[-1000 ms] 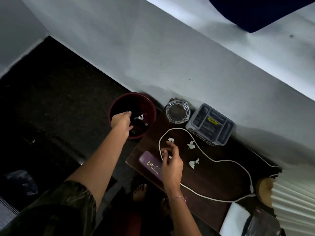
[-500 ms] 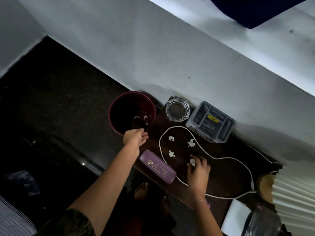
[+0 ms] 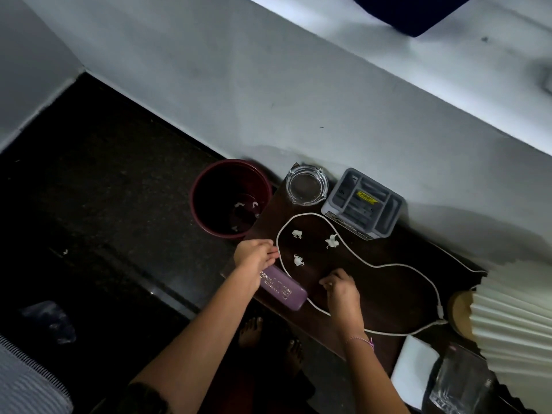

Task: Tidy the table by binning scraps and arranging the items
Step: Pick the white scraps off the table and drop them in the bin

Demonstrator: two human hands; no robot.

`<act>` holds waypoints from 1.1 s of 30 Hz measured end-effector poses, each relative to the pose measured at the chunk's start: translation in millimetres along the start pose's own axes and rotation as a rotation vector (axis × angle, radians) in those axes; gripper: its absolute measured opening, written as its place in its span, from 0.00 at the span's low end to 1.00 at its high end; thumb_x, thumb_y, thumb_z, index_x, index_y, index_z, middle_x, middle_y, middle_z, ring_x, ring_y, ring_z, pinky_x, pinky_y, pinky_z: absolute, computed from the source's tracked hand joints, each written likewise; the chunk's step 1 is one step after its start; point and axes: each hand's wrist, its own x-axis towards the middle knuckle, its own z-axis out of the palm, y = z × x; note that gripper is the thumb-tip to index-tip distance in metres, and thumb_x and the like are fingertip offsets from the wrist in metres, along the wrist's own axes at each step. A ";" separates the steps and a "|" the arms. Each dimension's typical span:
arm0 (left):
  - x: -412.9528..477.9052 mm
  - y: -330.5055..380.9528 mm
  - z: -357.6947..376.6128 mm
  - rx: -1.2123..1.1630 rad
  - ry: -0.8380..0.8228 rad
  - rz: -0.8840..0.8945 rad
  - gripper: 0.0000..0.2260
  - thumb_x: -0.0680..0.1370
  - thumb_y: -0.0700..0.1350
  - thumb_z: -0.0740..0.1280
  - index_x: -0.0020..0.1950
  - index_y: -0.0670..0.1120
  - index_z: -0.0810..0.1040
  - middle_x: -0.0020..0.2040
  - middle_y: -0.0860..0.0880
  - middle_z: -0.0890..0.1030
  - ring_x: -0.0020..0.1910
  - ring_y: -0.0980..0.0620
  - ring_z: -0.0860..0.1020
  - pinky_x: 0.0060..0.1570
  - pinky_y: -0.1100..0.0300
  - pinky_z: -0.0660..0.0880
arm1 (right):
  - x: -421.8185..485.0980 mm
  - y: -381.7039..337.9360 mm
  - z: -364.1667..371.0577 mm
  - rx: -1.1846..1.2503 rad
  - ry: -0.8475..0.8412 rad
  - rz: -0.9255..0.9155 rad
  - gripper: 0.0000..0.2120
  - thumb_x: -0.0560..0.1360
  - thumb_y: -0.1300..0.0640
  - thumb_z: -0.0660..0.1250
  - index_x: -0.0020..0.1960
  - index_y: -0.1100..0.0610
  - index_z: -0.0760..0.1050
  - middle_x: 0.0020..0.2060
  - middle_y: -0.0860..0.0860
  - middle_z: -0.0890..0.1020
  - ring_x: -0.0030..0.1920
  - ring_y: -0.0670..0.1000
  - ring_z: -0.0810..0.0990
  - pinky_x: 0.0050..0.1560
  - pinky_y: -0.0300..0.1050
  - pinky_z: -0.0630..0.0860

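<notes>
Left of centre, we see scraps in the bin (image 3: 230, 198). Our left hand (image 3: 254, 256) has left it, fingers loosely curled, empty, beside the purple case (image 3: 283, 286). Our right hand (image 3: 340, 289) now pinches a scrap; three scraps (image 3: 331, 241) remain on the tabletop (image 3: 397, 294), open toward the lamp (image 3: 513, 330).

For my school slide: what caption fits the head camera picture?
Right hand pinches a paper scrap while three scraps wait beside the bin.

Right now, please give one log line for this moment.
right hand: pinching scrap | left hand: at white cable | scraps on table: three | bin: holds scraps
</notes>
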 end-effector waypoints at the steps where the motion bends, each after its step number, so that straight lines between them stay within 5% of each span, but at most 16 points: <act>1: -3.2 -2.6 2.4 0.010 -0.021 0.000 0.11 0.78 0.34 0.60 0.59 0.33 0.74 0.56 0.33 0.79 0.55 0.40 0.79 0.52 0.57 0.76 | 0.7 -4.9 -4.0 0.089 0.025 0.040 0.08 0.72 0.71 0.64 0.45 0.62 0.80 0.46 0.55 0.79 0.46 0.51 0.78 0.47 0.37 0.73; 4: -15.5 -9.1 11.3 0.028 -0.079 -0.025 0.11 0.77 0.33 0.62 0.59 0.32 0.74 0.56 0.33 0.79 0.54 0.40 0.79 0.51 0.57 0.76 | 1.9 -28.6 -18.6 0.515 0.194 0.240 0.07 0.69 0.67 0.71 0.39 0.56 0.78 0.38 0.50 0.82 0.38 0.44 0.80 0.43 0.32 0.75; 8: -27.3 -11.5 22.9 -0.030 -0.170 -0.072 0.08 0.75 0.36 0.66 0.52 0.33 0.76 0.40 0.41 0.79 0.37 0.48 0.78 0.52 0.54 0.76 | 5.2 -58.6 -26.6 0.869 0.254 0.254 0.14 0.66 0.68 0.74 0.35 0.55 0.71 0.35 0.57 0.82 0.35 0.47 0.82 0.39 0.35 0.77; 10: -29.6 -11.6 27.9 -0.079 -0.196 -0.076 0.06 0.74 0.37 0.68 0.48 0.35 0.77 0.37 0.44 0.78 0.35 0.50 0.77 0.53 0.55 0.77 | 6.5 -68.6 -25.8 0.851 0.263 0.245 0.15 0.66 0.67 0.73 0.34 0.53 0.70 0.36 0.57 0.82 0.38 0.49 0.82 0.42 0.36 0.76; 13: -30.7 -9.7 30.6 -0.106 -0.210 -0.046 0.12 0.74 0.33 0.67 0.56 0.31 0.76 0.38 0.45 0.78 0.36 0.52 0.77 0.43 0.62 0.79 | 6.8 -77.9 -22.9 0.741 0.318 0.176 0.13 0.68 0.69 0.70 0.35 0.53 0.72 0.35 0.49 0.81 0.39 0.46 0.80 0.41 0.26 0.72; 17: -22.0 0.1 23.7 -0.188 -0.138 -0.018 0.05 0.74 0.29 0.63 0.46 0.33 0.78 0.27 0.48 0.81 0.30 0.53 0.78 0.51 0.58 0.76 | 7.2 -89.1 -17.6 0.575 0.223 -0.020 0.10 0.71 0.69 0.65 0.46 0.55 0.78 0.42 0.50 0.83 0.46 0.46 0.80 0.49 0.39 0.77; 21: -12.9 21.6 11.4 -0.222 -0.023 0.080 0.09 0.73 0.27 0.65 0.35 0.38 0.75 0.27 0.45 0.79 0.21 0.57 0.78 0.29 0.69 0.78 | 4.7 -101.6 -7.5 0.543 0.211 -0.139 0.12 0.74 0.65 0.63 0.54 0.52 0.76 0.49 0.46 0.79 0.52 0.42 0.76 0.53 0.34 0.73; 24: 0.7 40.7 -0.7 -0.266 0.073 0.146 0.10 0.73 0.27 0.64 0.34 0.38 0.73 0.33 0.42 0.75 0.22 0.55 0.77 0.26 0.70 0.76 | 8.3 -108.7 0.8 0.551 0.256 -0.112 0.14 0.75 0.64 0.62 0.54 0.49 0.76 0.48 0.45 0.80 0.50 0.39 0.74 0.49 0.28 0.69; 28: 20.5 67.1 -20.1 -0.309 0.148 0.185 0.07 0.74 0.27 0.63 0.38 0.35 0.74 0.33 0.42 0.74 0.22 0.57 0.78 0.27 0.71 0.76 | 17.8 -114.6 8.2 0.552 0.253 -0.082 0.13 0.75 0.64 0.61 0.52 0.49 0.76 0.45 0.40 0.79 0.50 0.44 0.76 0.50 0.37 0.72; 29: 25.9 72.0 -25.1 -0.325 0.169 0.180 0.04 0.74 0.28 0.63 0.43 0.33 0.76 0.35 0.41 0.76 0.25 0.55 0.79 0.29 0.69 0.77 | 20.0 -115.7 9.7 0.555 0.245 -0.079 0.13 0.75 0.65 0.61 0.52 0.49 0.76 0.45 0.39 0.78 0.50 0.45 0.77 0.50 0.39 0.74; 33: 48.9 83.0 -43.8 -0.298 0.197 0.129 0.18 0.73 0.31 0.68 0.62 0.32 0.72 0.54 0.34 0.79 0.52 0.40 0.80 0.47 0.57 0.77 | 27.9 -117.5 14.9 0.576 0.213 -0.058 0.12 0.76 0.65 0.61 0.52 0.50 0.76 0.49 0.45 0.81 0.47 0.44 0.77 0.50 0.45 0.76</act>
